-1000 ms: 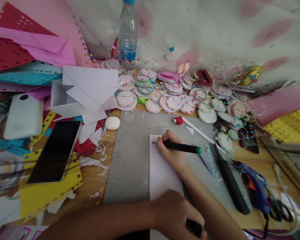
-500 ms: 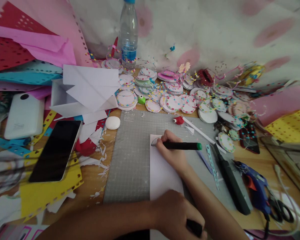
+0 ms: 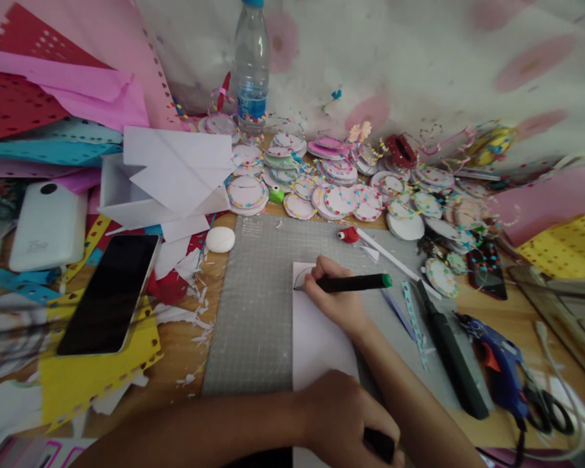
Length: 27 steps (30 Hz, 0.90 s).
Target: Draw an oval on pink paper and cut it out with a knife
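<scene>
Centrally, a strip of white paper lies upright in the frame on a gray cutting mat, running from the middle down to the bottom edge. The right hand is closed around a black marker with a green end, its tip touching the paper near the upper left corner. A thin dark curve shows there, partly hidden by the fingers. The visible paper below it is unmarked, so the drawing looks barely begun; whether the curve closes cannot be told. The left hand rests across the lower part of the paper, fingers curled around a dark object (possibly a cap or another pen, too hidden to tell).

Across the upper middle, many round paper discs trimmed with colored dots sit in rows and overlapping piles, seemingly finished or nearly so. No cut edge follows the fresh curve, and the strip bears no dots where it can be seen. At lower right are a blue glue gun and black-handled scissors, neither held. At left, a dark-screened phone lies on yellow paper amid scraps on the wooden surface.
</scene>
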Each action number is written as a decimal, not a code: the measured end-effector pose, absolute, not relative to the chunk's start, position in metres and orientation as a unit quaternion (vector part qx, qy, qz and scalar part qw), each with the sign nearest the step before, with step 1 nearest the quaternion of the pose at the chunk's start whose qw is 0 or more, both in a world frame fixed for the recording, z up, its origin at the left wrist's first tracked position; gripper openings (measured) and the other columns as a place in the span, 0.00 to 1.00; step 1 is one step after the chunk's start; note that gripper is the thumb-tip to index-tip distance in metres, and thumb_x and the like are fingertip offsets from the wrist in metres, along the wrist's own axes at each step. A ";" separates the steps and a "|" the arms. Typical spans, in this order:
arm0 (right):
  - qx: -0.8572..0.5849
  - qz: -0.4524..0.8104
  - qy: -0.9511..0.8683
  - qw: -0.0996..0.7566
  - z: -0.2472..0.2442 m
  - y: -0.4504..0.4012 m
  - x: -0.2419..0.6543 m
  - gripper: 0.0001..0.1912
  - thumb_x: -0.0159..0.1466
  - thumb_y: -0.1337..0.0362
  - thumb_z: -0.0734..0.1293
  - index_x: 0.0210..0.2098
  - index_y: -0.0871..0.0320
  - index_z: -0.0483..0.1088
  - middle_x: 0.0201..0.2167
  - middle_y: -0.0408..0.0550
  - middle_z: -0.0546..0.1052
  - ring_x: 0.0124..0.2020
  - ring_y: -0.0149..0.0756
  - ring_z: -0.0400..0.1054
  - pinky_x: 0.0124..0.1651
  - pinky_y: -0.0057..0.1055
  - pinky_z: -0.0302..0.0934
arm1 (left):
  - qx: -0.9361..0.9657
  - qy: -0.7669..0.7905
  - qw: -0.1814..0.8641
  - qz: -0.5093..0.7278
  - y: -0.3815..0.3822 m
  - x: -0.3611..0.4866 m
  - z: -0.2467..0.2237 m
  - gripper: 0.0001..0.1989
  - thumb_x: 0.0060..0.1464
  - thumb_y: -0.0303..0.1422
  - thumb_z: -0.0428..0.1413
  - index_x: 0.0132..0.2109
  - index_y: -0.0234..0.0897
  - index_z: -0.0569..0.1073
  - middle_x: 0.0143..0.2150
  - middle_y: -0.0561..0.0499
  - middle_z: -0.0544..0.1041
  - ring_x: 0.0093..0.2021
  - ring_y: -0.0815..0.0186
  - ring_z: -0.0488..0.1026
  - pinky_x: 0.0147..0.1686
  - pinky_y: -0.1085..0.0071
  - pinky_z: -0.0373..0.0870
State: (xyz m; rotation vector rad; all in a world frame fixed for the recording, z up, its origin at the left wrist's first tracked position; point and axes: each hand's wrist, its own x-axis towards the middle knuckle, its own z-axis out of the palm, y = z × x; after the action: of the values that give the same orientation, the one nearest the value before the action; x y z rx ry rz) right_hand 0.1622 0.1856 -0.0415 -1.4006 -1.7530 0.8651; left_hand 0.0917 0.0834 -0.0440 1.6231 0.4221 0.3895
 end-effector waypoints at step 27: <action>-0.504 0.402 -0.706 0.293 -0.031 0.183 0.169 0.12 0.52 0.68 0.61 0.19 0.54 0.49 0.17 0.36 0.55 0.20 0.26 0.49 0.24 0.26 0.45 | 0.723 0.166 0.640 0.201 0.080 0.092 -0.054 0.19 0.45 0.33 0.59 0.17 0.35 0.58 0.14 0.62 0.54 0.17 0.80 0.54 0.19 0.79 0.50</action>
State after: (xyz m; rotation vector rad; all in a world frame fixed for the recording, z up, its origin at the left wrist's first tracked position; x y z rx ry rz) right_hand 0.1692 0.1825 -0.0312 -1.3431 -1.8813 1.0697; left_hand 0.0924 0.0797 -0.0541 1.6501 0.3786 0.4576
